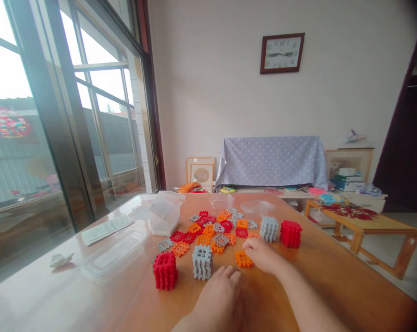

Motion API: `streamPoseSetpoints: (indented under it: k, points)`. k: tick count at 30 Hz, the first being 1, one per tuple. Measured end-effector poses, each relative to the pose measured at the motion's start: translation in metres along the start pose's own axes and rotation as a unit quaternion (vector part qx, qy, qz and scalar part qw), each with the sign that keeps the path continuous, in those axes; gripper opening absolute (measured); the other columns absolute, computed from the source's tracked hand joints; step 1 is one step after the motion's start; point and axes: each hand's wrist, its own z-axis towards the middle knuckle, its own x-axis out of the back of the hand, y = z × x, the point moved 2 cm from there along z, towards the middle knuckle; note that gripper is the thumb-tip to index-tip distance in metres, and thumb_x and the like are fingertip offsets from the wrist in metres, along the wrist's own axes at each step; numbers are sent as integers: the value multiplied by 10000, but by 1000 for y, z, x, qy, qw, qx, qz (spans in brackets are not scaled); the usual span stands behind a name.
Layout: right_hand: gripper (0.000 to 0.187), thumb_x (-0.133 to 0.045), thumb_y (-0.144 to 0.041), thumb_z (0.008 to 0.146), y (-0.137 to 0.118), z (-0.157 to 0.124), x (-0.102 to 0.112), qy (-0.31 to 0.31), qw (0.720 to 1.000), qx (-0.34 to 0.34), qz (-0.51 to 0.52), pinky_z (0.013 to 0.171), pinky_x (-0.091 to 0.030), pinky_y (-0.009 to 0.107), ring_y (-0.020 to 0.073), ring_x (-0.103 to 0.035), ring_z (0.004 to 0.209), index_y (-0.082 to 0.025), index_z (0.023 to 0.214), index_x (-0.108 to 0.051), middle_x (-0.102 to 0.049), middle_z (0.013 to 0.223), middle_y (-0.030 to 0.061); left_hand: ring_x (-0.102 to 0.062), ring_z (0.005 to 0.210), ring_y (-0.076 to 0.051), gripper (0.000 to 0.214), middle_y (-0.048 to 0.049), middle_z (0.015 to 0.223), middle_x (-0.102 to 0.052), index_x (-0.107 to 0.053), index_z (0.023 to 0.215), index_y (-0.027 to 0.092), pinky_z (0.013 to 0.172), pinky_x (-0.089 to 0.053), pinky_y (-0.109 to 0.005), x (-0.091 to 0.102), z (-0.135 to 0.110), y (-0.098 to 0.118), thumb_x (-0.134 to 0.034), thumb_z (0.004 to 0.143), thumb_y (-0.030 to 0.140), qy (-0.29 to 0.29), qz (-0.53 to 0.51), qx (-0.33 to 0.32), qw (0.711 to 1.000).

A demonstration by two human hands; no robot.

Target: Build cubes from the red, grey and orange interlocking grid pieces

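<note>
My left hand [224, 288] rests low over the table with its fingers curled, just right of a grey stack of interlocking plastic tiles [202, 263]. Whatever lies under those fingers is hidden. Bent fingers of my right hand [260, 254] are drawn together at the upper edge of an orange tile [243, 259]; their tips are too small to show a grip. A red tile stack [164, 271] stands left of the grey one. Beyond my right hand are another grey stack [269, 229] and a second red stack [290, 234]. Loose red, orange and grey tiles [204, 240] lie in a heap ahead.
Left of the heap are a translucent tub [165, 216], a clear lid [113, 253], a printed sheet [107, 230] and a small pale object [61, 260]. Another clear lid [257, 207] lies behind the heap. A low wooden table [367, 226] stands at right; windows flank the left.
</note>
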Motion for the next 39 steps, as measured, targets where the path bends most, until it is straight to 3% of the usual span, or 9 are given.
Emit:
streamPoseSetpoints:
  k: [5, 10, 13, 17, 22, 26, 32, 35, 39]
  points:
    - [238, -459, -220, 806, -1, 4, -5, 1, 1000, -1, 16, 615, -419, 241, 159, -616, 701, -198, 858, -690, -683, 728, -10, -593, 1048, -272, 286, -93, 1118, -665, -635, 1098, 181, 967, -495, -414, -11, 33, 6, -464, 874, 226, -10, 75, -5, 997]
    - [347, -450, -308, 913, -13, 7, -13, 12, 995, 86, 53, 952, -478, 321, 202, -651, 1063, -241, 1139, -705, -725, 1119, 46, -593, 1083, -305, 340, -114, 1138, -671, -654, 1115, 176, 954, -511, -467, -21, 42, 1, -409, 950, 344, -5, 91, 20, 996]
    - [423, -409, -404, 973, -24, 5, -20, -25, 992, 111, 57, 1129, -374, 385, 220, -532, 1300, -287, 1313, -631, -632, 1352, 53, -582, 1129, -307, 372, -118, 1173, -670, -653, 1157, 172, 962, -518, -445, -24, 42, -7, -422, 945, 372, -24, 70, 26, 997]
    - [526, -325, -606, 987, -26, 7, -25, -85, 994, 66, 19, 1218, -212, 504, 262, -270, 1494, -363, 1392, -556, -520, 1495, 11, -579, 1139, -300, 382, -109, 1207, -668, -650, 1182, 182, 979, -514, -442, -27, 42, -17, -453, 927, 388, -37, 50, 25, 998]
    - [535, -364, -627, 967, -14, 13, -22, -22, 998, 30, -48, 1188, -246, 555, 324, -286, 1483, -361, 1379, -577, -503, 1502, 59, -584, 1132, -312, 361, -96, 1172, -689, -656, 1161, 205, 997, -487, -489, -31, 44, -25, -519, 893, 404, -47, 51, 23, 997]
    - [523, -409, -588, 964, -24, 12, -18, 51, 995, 87, -11, 1162, -333, 488, 306, -456, 1375, -282, 1319, -641, -580, 1407, 110, -574, 1165, -321, 379, -89, 1231, -683, -644, 1206, 216, 994, -481, -513, -30, 44, -27, -520, 899, 400, -63, 42, 22, 997]
    - [599, -314, -629, 989, -54, -2, -24, -65, 978, 79, 184, 1145, -369, 449, 247, -589, 1258, -247, 1372, -572, -633, 1363, 100, -567, 1173, -339, 409, -89, 1280, -669, -639, 1250, 217, 959, -494, -535, -26, 42, -24, -499, 916, 405, -83, 48, 18, 995]
    - [646, -303, -665, 975, -59, -5, -25, -96, 982, 70, 149, 1167, -327, 457, 257, -534, 1319, -235, 1374, -574, -622, 1382, 98, -565, 1164, -338, 411, -110, 1268, -670, -650, 1240, 207, 966, -484, -532, -25, 41, -21, -527, 896, 396, -79, 54, 20, 995]
    - [635, -276, -661, 979, -58, -5, -22, -73, 992, 89, 53, 1100, -381, 410, 263, -580, 1228, -229, 1056, -735, -729, 1164, 90, -573, 1149, -337, 414, -132, 1268, -666, -660, 1221, 196, 973, -472, -528, -21, 39, -19, -547, 873, 392, -78, 53, 23, 995]
